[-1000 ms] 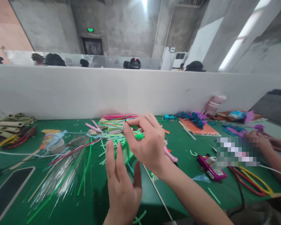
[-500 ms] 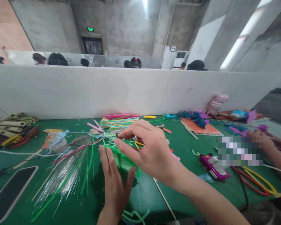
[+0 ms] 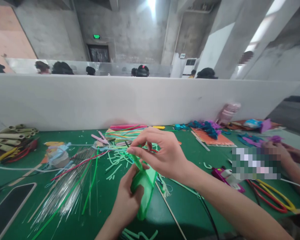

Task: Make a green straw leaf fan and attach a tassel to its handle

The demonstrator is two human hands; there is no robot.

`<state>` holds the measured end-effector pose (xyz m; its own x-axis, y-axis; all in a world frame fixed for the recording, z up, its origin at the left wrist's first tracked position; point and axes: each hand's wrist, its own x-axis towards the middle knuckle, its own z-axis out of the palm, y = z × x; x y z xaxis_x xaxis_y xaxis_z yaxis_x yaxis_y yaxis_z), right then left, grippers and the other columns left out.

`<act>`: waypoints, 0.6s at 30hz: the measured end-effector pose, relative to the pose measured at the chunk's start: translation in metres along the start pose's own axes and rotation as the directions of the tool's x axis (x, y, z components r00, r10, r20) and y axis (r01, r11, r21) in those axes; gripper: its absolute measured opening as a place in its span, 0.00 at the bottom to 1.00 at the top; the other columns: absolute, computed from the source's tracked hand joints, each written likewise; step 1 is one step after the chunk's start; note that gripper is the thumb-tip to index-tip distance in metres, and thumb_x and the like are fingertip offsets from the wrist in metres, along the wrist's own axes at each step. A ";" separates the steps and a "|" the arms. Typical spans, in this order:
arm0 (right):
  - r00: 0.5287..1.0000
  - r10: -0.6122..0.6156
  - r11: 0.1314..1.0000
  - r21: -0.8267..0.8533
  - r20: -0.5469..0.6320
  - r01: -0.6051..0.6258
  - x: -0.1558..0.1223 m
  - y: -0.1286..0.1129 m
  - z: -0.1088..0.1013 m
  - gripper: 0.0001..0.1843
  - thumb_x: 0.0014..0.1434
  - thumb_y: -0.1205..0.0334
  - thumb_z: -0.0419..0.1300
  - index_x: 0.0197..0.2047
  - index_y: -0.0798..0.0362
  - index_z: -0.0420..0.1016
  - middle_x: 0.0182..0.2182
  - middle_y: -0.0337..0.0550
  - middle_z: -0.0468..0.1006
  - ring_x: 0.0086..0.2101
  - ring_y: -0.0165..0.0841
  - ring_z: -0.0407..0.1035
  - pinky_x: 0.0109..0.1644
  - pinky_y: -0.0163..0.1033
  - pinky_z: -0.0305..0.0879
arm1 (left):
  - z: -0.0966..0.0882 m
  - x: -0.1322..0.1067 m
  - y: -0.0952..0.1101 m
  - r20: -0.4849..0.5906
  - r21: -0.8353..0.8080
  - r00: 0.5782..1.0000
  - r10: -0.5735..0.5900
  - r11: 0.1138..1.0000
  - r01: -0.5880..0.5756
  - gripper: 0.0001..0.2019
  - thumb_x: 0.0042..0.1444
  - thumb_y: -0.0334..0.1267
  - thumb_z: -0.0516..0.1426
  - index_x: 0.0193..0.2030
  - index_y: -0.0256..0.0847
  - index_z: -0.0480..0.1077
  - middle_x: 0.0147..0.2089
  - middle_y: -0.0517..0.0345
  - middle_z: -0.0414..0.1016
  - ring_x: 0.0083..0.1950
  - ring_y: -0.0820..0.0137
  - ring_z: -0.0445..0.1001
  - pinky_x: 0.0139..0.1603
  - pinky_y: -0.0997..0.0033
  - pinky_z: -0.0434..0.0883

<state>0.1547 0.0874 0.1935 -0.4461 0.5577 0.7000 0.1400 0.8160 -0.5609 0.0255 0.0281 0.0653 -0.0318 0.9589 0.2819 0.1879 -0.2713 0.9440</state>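
Note:
A bright green, translucent craft piece (image 3: 148,190) with a thicker green rim hangs over the table in front of me. My left hand (image 3: 130,196) grips it from the left side, fingers closed on its upper edge. Above, my right hand (image 3: 160,151) pinches thumb and forefinger together at the top corner of the piece. A short, thin dark tip (image 3: 126,144) sticks out past those fingertips; its kind is too small to make out. Short pale green strips (image 3: 115,163) lie scattered on the table behind my hands.
Thin clear rods (image 3: 67,190) and a phone (image 3: 12,208) lie to the left, bamboo tubes (image 3: 8,136) farther back. On the right are a magenta device (image 3: 226,180), red-and-yellow-handled scissors or pliers (image 3: 272,196) and another person's hands (image 3: 277,151). A white partition (image 3: 90,103) stands behind.
The green piece has been turned from lying broad and tilted to hanging nearly upright. My left hand has shifted from flat fingers against it to a grip on its edge. The right hand stays pinched.

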 end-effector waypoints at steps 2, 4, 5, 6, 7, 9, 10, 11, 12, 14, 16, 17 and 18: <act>0.987 0.158 0.984 0.081 -0.003 -0.157 0.000 0.006 -0.004 0.06 0.58 0.62 0.69 0.30 0.51 0.82 0.28 0.37 0.81 0.26 0.27 0.66 0.29 0.35 0.62 | -0.013 0.005 0.008 0.140 -0.028 0.987 -0.077 0.996 0.082 0.24 0.46 0.26 0.52 0.49 0.41 0.78 0.56 0.51 0.81 0.60 0.52 0.75 0.61 0.53 0.70; 0.950 0.310 0.931 0.188 0.041 -0.312 0.001 0.014 -0.006 0.07 0.56 0.58 0.70 0.30 0.53 0.82 0.26 0.37 0.80 0.23 0.26 0.63 0.26 0.34 0.59 | -0.025 0.008 0.014 0.229 -0.020 0.967 -0.112 0.993 0.119 0.22 0.43 0.26 0.52 0.43 0.43 0.80 0.54 0.54 0.82 0.59 0.53 0.75 0.63 0.53 0.68; 0.930 0.358 0.897 0.246 0.084 -0.367 0.001 0.018 -0.007 0.09 0.55 0.56 0.71 0.31 0.53 0.82 0.25 0.37 0.79 0.23 0.25 0.62 0.25 0.34 0.57 | -0.030 0.009 0.017 0.256 -0.015 0.958 -0.126 0.991 0.134 0.22 0.42 0.25 0.52 0.41 0.43 0.81 0.53 0.55 0.82 0.58 0.53 0.75 0.64 0.52 0.66; 0.913 0.384 0.861 0.304 0.139 -0.409 0.001 0.023 -0.008 0.11 0.55 0.54 0.71 0.31 0.54 0.82 0.25 0.37 0.78 0.22 0.25 0.61 0.24 0.33 0.56 | -0.034 0.009 0.019 0.282 -0.017 0.949 -0.139 0.989 0.149 0.22 0.40 0.25 0.52 0.39 0.44 0.81 0.53 0.55 0.82 0.58 0.53 0.75 0.65 0.52 0.65; 0.898 0.393 0.824 0.358 0.195 -0.439 0.001 0.027 -0.009 0.13 0.54 0.52 0.71 0.32 0.54 0.82 0.24 0.36 0.77 0.22 0.25 0.60 0.24 0.33 0.54 | -0.036 0.010 0.020 0.312 -0.028 0.938 -0.151 0.985 0.168 0.23 0.39 0.25 0.52 0.38 0.45 0.81 0.52 0.56 0.83 0.57 0.53 0.76 0.64 0.52 0.65; 0.882 0.382 0.756 0.455 0.275 -0.470 0.000 0.036 -0.009 0.15 0.53 0.49 0.71 0.32 0.54 0.82 0.23 0.36 0.76 0.22 0.24 0.61 0.23 0.32 0.54 | -0.040 0.012 0.020 0.384 -0.069 0.908 -0.169 0.975 0.211 0.24 0.37 0.24 0.52 0.39 0.46 0.81 0.51 0.56 0.83 0.56 0.55 0.76 0.62 0.54 0.67; 0.880 0.376 0.726 0.498 0.290 -0.474 0.000 0.039 -0.008 0.16 0.53 0.49 0.72 0.31 0.54 0.82 0.23 0.36 0.75 0.22 0.24 0.61 0.23 0.32 0.55 | -0.042 0.015 0.019 0.422 -0.088 0.891 -0.165 0.971 0.221 0.25 0.38 0.24 0.52 0.40 0.46 0.82 0.51 0.56 0.83 0.56 0.55 0.76 0.62 0.55 0.68; 0.881 0.374 0.699 0.537 0.289 -0.472 -0.001 0.041 -0.006 0.16 0.51 0.49 0.73 0.30 0.54 0.82 0.22 0.36 0.75 0.22 0.24 0.61 0.23 0.31 0.56 | -0.045 0.018 0.018 0.468 -0.099 0.871 -0.149 0.971 0.219 0.25 0.39 0.24 0.53 0.42 0.46 0.82 0.51 0.56 0.83 0.56 0.55 0.76 0.61 0.56 0.69; 0.885 0.377 0.680 0.567 0.274 -0.465 -0.001 0.042 -0.004 0.16 0.50 0.49 0.73 0.30 0.53 0.81 0.22 0.35 0.75 0.22 0.24 0.61 0.23 0.31 0.57 | -0.049 0.022 0.017 0.517 -0.105 0.848 -0.120 0.974 0.202 0.25 0.40 0.25 0.54 0.45 0.45 0.81 0.52 0.54 0.82 0.57 0.55 0.76 0.61 0.56 0.69; 0.897 0.396 0.673 0.601 0.197 -0.430 -0.002 0.040 0.000 0.16 0.48 0.49 0.74 0.29 0.53 0.80 0.21 0.35 0.74 0.21 0.24 0.61 0.23 0.32 0.57 | -0.059 0.033 0.013 0.609 -0.131 0.792 -0.051 0.978 0.163 0.23 0.46 0.30 0.60 0.51 0.43 0.80 0.54 0.50 0.81 0.57 0.53 0.77 0.60 0.53 0.70; 0.905 0.417 0.699 0.608 0.081 -0.376 -0.002 0.034 0.002 0.16 0.48 0.50 0.74 0.29 0.53 0.78 0.21 0.33 0.72 0.21 0.24 0.60 0.23 0.32 0.57 | -0.072 0.044 0.011 0.630 -0.202 0.776 0.005 0.966 0.158 0.25 0.49 0.42 0.65 0.56 0.42 0.77 0.57 0.44 0.80 0.58 0.49 0.77 0.59 0.51 0.72; 0.908 0.417 0.721 0.600 0.024 -0.347 -0.001 0.029 0.003 0.15 0.49 0.51 0.74 0.29 0.53 0.77 0.21 0.33 0.71 0.20 0.23 0.59 0.23 0.32 0.56 | -0.078 0.048 0.011 0.575 -0.249 0.818 0.025 0.958 0.146 0.26 0.50 0.47 0.65 0.57 0.42 0.76 0.58 0.43 0.79 0.60 0.49 0.76 0.59 0.50 0.72; 0.912 0.409 0.748 0.584 -0.029 -0.317 -0.001 0.024 0.004 0.15 0.49 0.52 0.73 0.29 0.53 0.76 0.21 0.32 0.71 0.21 0.24 0.59 0.23 0.32 0.57 | -0.082 0.051 0.012 0.469 -0.287 0.883 0.037 0.951 0.112 0.26 0.53 0.50 0.64 0.57 0.43 0.75 0.59 0.42 0.78 0.62 0.49 0.74 0.61 0.51 0.71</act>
<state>0.1548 0.1064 0.1776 -0.3242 0.8466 0.4221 -0.2699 0.3449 -0.8990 -0.0543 0.0667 0.1050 0.4390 0.8751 0.2037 -0.1068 -0.1743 0.9789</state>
